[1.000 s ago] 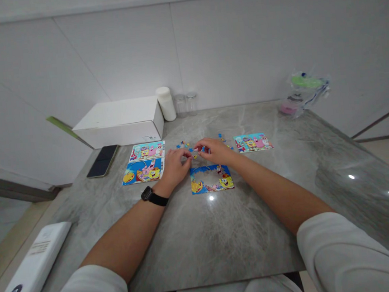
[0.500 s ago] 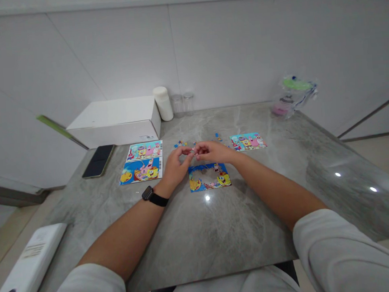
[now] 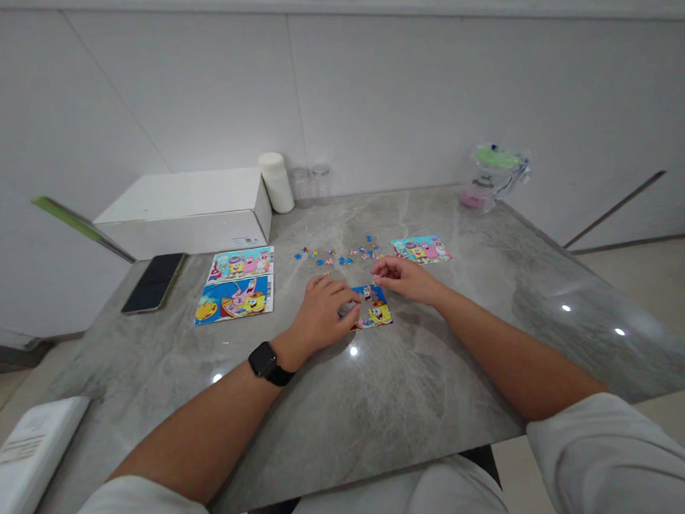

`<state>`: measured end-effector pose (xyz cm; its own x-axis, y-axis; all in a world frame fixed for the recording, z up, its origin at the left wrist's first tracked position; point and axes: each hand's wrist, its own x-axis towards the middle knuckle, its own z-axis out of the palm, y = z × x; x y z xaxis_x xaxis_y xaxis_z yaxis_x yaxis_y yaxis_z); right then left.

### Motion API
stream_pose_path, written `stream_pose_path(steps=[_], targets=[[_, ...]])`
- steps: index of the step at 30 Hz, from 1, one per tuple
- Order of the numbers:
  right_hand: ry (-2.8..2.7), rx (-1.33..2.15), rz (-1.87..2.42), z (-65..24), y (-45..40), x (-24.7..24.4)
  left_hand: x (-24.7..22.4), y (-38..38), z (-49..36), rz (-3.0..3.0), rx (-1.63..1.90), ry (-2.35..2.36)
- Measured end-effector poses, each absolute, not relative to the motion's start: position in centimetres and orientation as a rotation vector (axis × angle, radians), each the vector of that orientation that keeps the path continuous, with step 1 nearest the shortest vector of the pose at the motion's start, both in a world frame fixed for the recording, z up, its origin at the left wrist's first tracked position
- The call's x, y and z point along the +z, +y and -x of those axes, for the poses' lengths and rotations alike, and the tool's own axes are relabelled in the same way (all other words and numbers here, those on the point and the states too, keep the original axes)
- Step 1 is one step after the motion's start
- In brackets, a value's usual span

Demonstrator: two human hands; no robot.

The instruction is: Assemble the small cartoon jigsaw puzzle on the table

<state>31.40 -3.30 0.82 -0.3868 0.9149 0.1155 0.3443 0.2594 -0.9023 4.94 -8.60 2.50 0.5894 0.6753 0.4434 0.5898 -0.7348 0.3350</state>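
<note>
A partly assembled jigsaw puzzle (image 3: 379, 313) with a blue cartoon picture lies flat on the table in front of me. My left hand (image 3: 326, 310) rests over its left side and hides that part; the fingers are curved, with thumb and forefinger apart. At the puzzle's upper right corner, my right hand (image 3: 405, 279) pinches a small puzzle piece, mostly covered by the fingertips. Several loose puzzle pieces (image 3: 343, 260) are scattered beyond both hands.
A picture sheet (image 3: 234, 286) lies to the left, beside a phone (image 3: 154, 283). Another cartoon picture card (image 3: 421, 249) lies at the right. Behind stand a white box (image 3: 188, 214), a white bottle (image 3: 277, 184) and two clear glasses (image 3: 311, 186). A plastic bag (image 3: 494, 176) sits at the back right.
My hands, earlier together above the puzzle, have parted. The left came nearer onto the puzzle's left side; the right moved to its upper right corner. The loose pieces are now uncovered.
</note>
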Motion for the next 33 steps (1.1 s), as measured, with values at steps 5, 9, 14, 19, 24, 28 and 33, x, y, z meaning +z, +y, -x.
stream_pose_path(steps=[5,9,14,19,24,28,33], targets=[[-1.881,1.007,1.125,-30.9,-3.8,-0.2,2.8,-9.3,-5.2,-2.741,0.648,0.858],[-2.013,0.838,1.086,-30.7,-3.9,0.3,2.9,-9.0,-4.9,-2.772,0.581,0.743],[-2.101,1.007,1.078,-30.8,-4.2,1.0,3.2,-8.9,-4.8,-2.769,0.559,0.693],[-2.182,1.14,1.094,-30.9,-4.4,1.5,3.2,-9.0,-4.9,-2.784,0.523,0.645],[-2.258,1.076,1.09,-30.9,-4.5,1.8,3.2,-9.1,-4.9,-2.805,0.46,0.619],[-2.297,1.034,1.072,-30.8,-4.6,1.6,3.2,-9.2,-5.0,-2.799,0.446,0.622],[-2.305,0.992,1.088,-30.7,-4.7,1.3,3.3,-9.1,-5.0,-2.791,0.447,0.611]])
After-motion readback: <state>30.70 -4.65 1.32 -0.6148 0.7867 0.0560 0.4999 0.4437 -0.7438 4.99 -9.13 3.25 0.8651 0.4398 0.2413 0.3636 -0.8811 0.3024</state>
